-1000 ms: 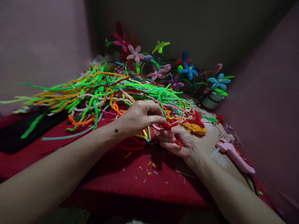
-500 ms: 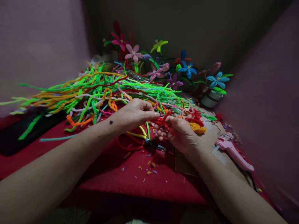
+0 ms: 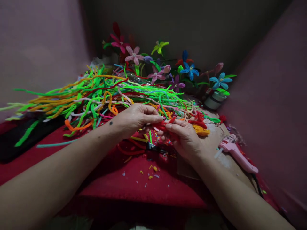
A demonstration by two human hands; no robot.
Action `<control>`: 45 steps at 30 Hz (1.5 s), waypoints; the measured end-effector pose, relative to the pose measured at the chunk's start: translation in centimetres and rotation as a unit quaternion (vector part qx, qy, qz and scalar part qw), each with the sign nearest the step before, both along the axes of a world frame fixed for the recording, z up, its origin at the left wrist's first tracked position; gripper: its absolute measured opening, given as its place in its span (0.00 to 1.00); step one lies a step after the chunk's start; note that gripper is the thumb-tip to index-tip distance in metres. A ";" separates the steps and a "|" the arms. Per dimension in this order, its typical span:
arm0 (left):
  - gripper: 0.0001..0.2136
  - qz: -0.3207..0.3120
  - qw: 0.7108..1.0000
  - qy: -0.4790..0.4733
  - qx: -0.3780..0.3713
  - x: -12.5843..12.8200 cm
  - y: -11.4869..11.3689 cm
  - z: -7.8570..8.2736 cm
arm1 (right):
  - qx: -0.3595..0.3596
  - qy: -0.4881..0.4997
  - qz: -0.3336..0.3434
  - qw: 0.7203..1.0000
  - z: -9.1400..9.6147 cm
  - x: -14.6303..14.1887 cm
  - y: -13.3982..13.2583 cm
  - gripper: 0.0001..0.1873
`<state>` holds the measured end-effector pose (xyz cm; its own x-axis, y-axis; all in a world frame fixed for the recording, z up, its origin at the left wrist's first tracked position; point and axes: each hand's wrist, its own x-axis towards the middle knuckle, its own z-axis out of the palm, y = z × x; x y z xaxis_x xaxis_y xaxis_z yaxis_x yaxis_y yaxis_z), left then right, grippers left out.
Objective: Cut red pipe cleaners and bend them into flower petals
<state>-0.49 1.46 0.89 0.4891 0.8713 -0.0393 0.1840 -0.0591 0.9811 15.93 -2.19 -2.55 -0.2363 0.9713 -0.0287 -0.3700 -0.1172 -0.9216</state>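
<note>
My left hand (image 3: 135, 118) and my right hand (image 3: 183, 137) meet over the red cloth (image 3: 148, 188). Both pinch a red pipe cleaner piece (image 3: 165, 125) between their fingertips; the left grips its left end, the right wraps its fingers round the rest. Right behind the hands lies a big loose pile of pipe cleaners (image 3: 96, 92) in green, orange, red and white. Under the hands, on the cloth, lie scissors (image 3: 155, 148) and a few red and yellow pipe cleaners (image 3: 134, 145).
Finished pipe-cleaner flowers (image 3: 168, 68) stand at the back, some in a small white pot (image 3: 213, 100). A pink glue gun (image 3: 236, 155) lies on cardboard at the right. An orange-yellow bundle (image 3: 201, 130) sits beside my right hand. Small cut scraps (image 3: 150, 171) dot the cloth. Walls close in behind.
My right hand has turned over from palm-up to knuckles-up and closed round the red piece. Both hands have drifted slightly up and left, with the left keeping its pinch.
</note>
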 end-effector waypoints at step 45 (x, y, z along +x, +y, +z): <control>0.06 0.143 0.745 0.288 0.584 1.7 -2.1 -3.0 | 0.109 -0.172 -0.148 0.968 -0.6 -0.7 -0.7 0.09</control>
